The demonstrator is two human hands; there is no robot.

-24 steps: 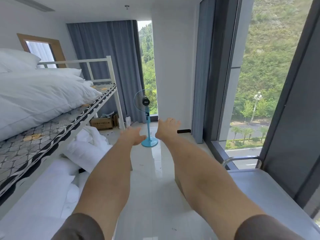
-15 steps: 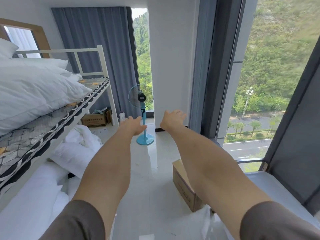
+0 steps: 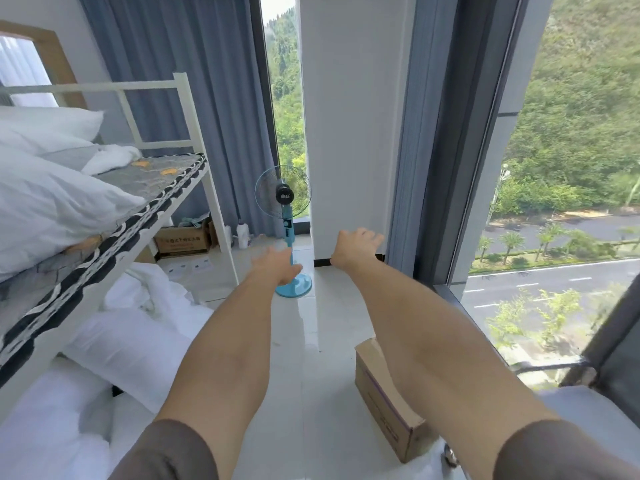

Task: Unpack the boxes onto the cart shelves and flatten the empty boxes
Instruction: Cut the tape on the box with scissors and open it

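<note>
Two bare arms reach out in front of the person, over the shiny white tile floor (image 3: 322,341). The left hand (image 3: 273,266) is held out flat with its back up. Its fingers (image 3: 289,271) look straight and loose, and they hold nothing. The right hand (image 3: 355,245) is also stretched out, with its fingers (image 3: 372,237) spread a little and loose. It holds nothing too. Both hands are in the air and touch no thing. Dark grey-brown sleeves (image 3: 173,452) cover the upper arms.

A brown cardboard box with a purple stripe (image 3: 384,400) stands on the floor, low down on the right. It sits under the right arm, which hides part of it. Its top looks closed, but the arm covers much of it. Right beside it, in the bottom right corner, is a pale grey cart top (image 3: 588,408) with a dark rail (image 3: 554,367) at its far end.

A blue standing fan (image 3: 284,230) stands on the floor far ahead, next to a white wall post (image 3: 349,133). The left hand covers part of its pole. On the left is a white metal bunk bed (image 3: 194,133) with white pillows and covers (image 3: 52,202) on top and more white bedding (image 3: 131,341) below. Another brown cardboard box (image 3: 181,240) sits on the floor at the far end of the bed, with a white bottle (image 3: 242,233) close by. Long grey-blue curtains (image 3: 194,98) hang behind. A big window (image 3: 571,202) on the right shows green trees and a road.
</note>
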